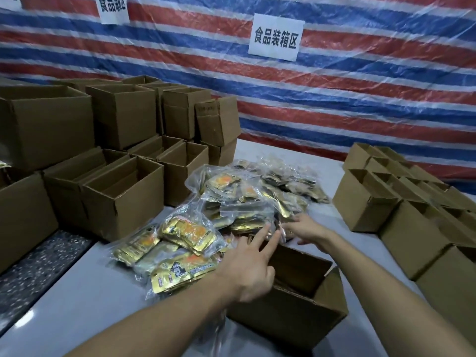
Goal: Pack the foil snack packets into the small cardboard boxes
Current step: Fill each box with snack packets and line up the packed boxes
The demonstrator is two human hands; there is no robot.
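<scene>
Head view, right hand (304, 229) blurred among packets (190, 233), grip unclear

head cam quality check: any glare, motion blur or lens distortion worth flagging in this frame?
Head view: strong glare on the foil packets and their clear bags. The right hand is slightly motion-blurred. Wide-angle distortion bows the striped tarp and tilts the boxes at right. There is a soft sheen on the table at lower left. The sign text is legible.
</scene>
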